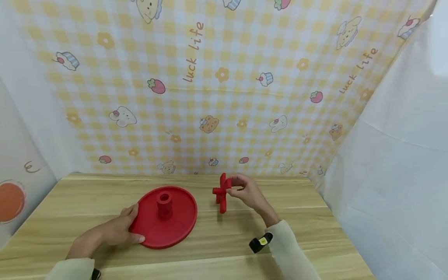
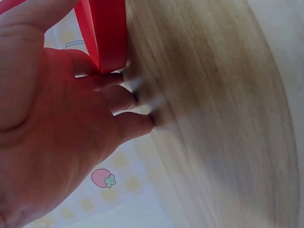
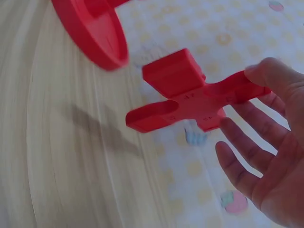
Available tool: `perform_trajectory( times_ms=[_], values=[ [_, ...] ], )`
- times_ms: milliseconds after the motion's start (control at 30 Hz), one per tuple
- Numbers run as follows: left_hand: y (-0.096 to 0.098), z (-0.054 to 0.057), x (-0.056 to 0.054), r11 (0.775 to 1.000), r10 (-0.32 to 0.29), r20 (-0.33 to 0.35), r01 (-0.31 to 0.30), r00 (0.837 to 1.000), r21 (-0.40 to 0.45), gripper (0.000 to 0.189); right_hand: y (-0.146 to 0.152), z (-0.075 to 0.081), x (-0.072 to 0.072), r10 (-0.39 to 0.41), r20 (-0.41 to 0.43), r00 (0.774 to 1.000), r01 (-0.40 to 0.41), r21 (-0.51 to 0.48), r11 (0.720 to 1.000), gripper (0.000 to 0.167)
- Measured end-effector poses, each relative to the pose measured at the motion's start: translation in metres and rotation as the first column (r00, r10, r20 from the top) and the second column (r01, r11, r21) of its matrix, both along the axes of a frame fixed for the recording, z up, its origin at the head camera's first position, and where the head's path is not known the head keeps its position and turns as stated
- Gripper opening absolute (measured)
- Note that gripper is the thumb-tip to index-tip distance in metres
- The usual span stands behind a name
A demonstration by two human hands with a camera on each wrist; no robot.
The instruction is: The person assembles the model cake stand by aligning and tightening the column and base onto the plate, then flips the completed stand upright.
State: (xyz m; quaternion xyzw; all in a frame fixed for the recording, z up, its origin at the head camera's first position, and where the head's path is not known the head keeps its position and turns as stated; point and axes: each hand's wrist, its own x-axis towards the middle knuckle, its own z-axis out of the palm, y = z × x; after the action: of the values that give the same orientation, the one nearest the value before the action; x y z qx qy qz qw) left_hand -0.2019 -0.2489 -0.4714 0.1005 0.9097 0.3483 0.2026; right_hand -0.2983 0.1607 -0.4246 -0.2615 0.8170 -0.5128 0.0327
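Observation:
A red round tray [image 1: 150,232] with a raised rim has a hollow post [image 1: 164,204] standing at its middle. My left hand [image 1: 120,227] holds the tray's left edge, thumb over the rim. In the left wrist view the fingers [image 2: 124,97] lie along the rim [image 2: 113,35], their tips near the table. A red cross-shaped piece [image 3: 199,102] with several arms is upright off to the tray's right. My right hand [image 1: 247,192] pinches one arm of it between thumb and index finger, the other fingers spread. In the right wrist view, small markings show on its face, and its shadow falls on the table.
Both things are over a wood-grain table [image 1: 210,249]. A yellow-checked cloth [image 1: 224,97] with cartoon prints hangs behind the table's far edge. White sheeting [image 1: 378,163] rises on the right side. A black strap [image 1: 260,242] with a yellow label is by the right sleeve.

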Motion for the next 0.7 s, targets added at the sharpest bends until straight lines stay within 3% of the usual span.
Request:
perform_trajectory(
  times_ms=[233,400,700],
  values=[
    [0.002,0.001,-0.002,1.000,0.009,0.013,-0.009,1.000,-0.016,0.119,-0.047,0.002,0.001,-0.023,0.082,0.996,0.033,-0.121,0.992,0.024],
    [0.003,0.001,-0.002,1.000,0.012,0.030,-0.012,0.999,-0.004,0.119,-0.080,0.007,0.008,0.000,0.073,0.997,0.015,-0.201,0.979,0.016],
    [0.000,0.001,0.001,1.000,0.012,0.011,-0.012,1.000,0.006,0.119,-0.134,0.014,0.016,0.022,0.063,0.998,-0.011,-0.164,0.986,0.012]
  ],
)
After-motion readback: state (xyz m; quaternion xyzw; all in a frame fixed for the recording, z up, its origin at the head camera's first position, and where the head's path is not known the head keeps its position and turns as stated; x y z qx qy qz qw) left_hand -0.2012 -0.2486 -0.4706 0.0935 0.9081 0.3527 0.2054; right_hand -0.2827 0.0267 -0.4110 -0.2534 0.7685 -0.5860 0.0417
